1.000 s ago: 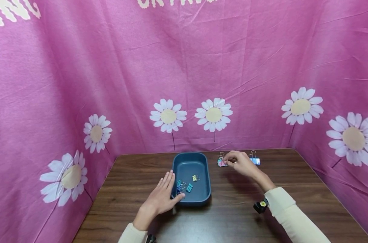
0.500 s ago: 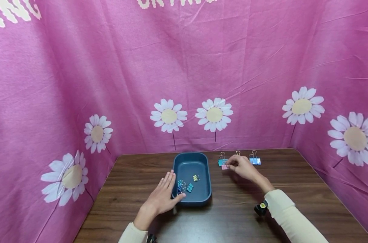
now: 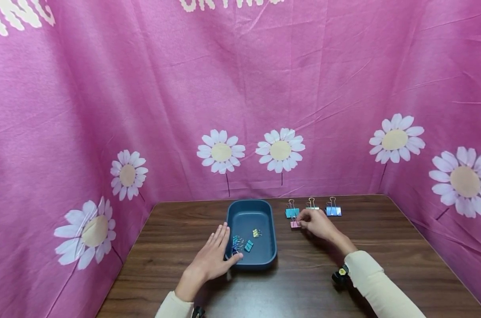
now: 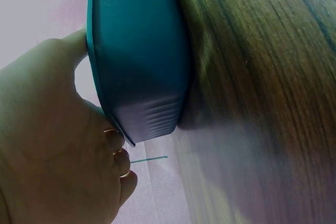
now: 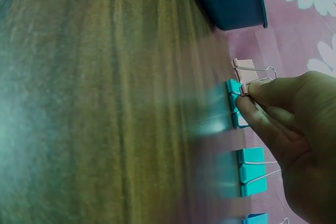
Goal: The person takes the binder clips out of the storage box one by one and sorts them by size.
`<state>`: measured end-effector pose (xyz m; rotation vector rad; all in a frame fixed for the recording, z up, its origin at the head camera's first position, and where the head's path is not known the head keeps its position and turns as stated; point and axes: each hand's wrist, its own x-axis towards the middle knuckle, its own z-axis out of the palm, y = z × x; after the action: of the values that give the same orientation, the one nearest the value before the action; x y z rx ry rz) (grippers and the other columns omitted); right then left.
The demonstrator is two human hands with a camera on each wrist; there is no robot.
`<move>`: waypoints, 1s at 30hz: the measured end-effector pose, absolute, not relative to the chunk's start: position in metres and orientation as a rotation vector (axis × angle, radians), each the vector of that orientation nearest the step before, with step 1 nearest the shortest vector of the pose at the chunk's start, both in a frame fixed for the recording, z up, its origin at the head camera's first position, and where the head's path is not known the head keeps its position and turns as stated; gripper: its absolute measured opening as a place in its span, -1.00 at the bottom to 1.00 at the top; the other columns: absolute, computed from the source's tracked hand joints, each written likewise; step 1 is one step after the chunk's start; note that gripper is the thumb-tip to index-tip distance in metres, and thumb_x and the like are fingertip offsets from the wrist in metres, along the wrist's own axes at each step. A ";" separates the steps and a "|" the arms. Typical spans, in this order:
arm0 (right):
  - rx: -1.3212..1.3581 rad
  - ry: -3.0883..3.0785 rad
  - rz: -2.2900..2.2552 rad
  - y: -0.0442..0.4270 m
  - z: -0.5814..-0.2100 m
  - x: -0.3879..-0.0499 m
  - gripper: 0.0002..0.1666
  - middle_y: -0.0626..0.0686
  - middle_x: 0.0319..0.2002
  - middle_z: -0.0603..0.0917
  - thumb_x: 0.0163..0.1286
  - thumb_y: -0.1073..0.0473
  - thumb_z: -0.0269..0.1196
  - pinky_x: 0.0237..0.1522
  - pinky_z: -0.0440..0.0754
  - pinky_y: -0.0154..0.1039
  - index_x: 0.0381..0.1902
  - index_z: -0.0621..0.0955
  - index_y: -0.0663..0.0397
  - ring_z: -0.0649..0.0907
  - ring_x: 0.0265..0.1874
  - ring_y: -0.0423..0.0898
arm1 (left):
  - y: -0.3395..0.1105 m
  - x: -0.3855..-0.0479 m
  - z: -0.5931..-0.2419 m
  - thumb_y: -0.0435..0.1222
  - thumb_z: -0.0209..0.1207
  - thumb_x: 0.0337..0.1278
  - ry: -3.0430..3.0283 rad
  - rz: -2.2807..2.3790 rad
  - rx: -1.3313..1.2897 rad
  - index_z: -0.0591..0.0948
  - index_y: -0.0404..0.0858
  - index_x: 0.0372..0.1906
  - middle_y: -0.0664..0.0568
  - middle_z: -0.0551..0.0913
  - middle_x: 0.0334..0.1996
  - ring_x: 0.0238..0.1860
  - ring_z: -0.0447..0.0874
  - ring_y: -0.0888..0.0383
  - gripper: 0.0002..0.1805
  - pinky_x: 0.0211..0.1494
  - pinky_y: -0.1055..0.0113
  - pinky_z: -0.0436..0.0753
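Fingers of the right hand [image 3: 317, 224] curled in a pinch around a small pink metal binder clip [image 3: 294, 225]. Cannot tell from either view whether resting on the dark brown wood-grain desk [image 3: 383, 247] or lifted off. Just beyond the fingertips, a large turquoise metal binder clip [image 3: 291, 213] with upright wire handles, overlapped in the head view by the pink one's handle. Beyond the knuckles, a large greenish binder clip [image 5: 253, 171], mostly covered in the head view. Farther to the right of the fingers, a large shiny blue binder clip [image 3: 333, 211], last in the same row.

Well to the left of the pinch, a dark-blue rectangular tray [image 3: 250, 219] with rounded corners. Along its left rim, fingers of the left hand [image 3: 210, 260] laid out straight, thumb reaching over the near corner. Inside, beside that thumb, a cluster of small blue and turquoise binder clips [image 3: 235, 243]; farther right, a small teal binder clip [image 3: 249, 246], and beyond it a small yellow binder clip [image 3: 257, 233]. Past the desk's far edge, a pink fabric curtain [image 3: 240, 88] with white daisies [image 3: 280, 150].
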<state>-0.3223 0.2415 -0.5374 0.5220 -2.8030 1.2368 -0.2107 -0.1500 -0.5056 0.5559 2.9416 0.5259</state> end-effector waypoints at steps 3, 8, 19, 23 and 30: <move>0.516 -2.808 1.223 0.242 -0.541 -0.322 -0.84 0.01 -0.39 0.79 0.37 0.45 0.34 -0.59 0.65 -0.29 -0.27 0.76 0.11 0.61 -0.65 -0.16 | -0.150 -0.211 -0.506 0.29 0.03 0.53 2.942 0.528 0.554 0.02 -0.36 0.72 -0.18 -0.07 0.76 0.77 -0.12 -0.10 0.05 0.77 -0.10 0.10; 0.518 -2.812 1.132 0.244 -0.547 -0.325 -0.83 -0.02 -0.37 0.80 0.37 0.42 0.37 -0.49 0.66 -0.33 -0.30 0.77 0.04 0.63 -0.55 -0.21 | -0.150 -0.211 -0.506 0.28 0.04 0.53 2.943 0.531 0.557 0.03 -0.37 0.72 -0.18 -0.07 0.76 0.77 -0.12 -0.10 0.05 0.77 -0.10 0.10; 0.569 -2.783 1.018 0.243 -0.557 -0.325 -0.89 -0.05 -0.27 0.83 0.35 0.31 0.46 -0.12 0.74 -0.24 -0.30 0.78 -0.03 0.74 -0.27 -0.19 | -0.150 -0.210 -0.506 0.28 0.04 0.53 2.946 0.525 0.556 0.03 -0.36 0.72 -0.19 -0.07 0.76 0.77 -0.12 -0.10 0.05 0.77 -0.10 0.10; 0.557 -2.778 1.003 0.242 -0.558 -0.325 -0.88 -0.03 -0.24 0.84 0.35 0.33 0.46 -0.03 0.76 -0.10 -0.29 0.78 -0.03 0.76 -0.21 -0.11 | -0.150 -0.210 -0.506 0.29 0.03 0.53 2.944 0.526 0.551 0.03 -0.36 0.72 -0.18 -0.07 0.76 0.77 -0.12 -0.10 0.05 0.77 -0.10 0.10; 0.515 -2.781 0.981 0.241 -0.558 -0.326 -0.87 0.04 -0.16 0.84 0.36 0.33 0.45 0.08 0.74 0.14 -0.21 0.79 -0.01 0.78 -0.10 0.05 | -0.150 -0.211 -0.505 0.29 0.02 0.53 2.942 0.524 0.549 0.02 -0.36 0.72 -0.18 -0.07 0.76 0.77 -0.13 -0.10 0.05 0.78 -0.09 0.09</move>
<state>-0.3259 0.2406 -0.5585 0.5152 -2.7812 0.9808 -0.2107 -0.1499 -0.5055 0.5490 2.9417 0.5235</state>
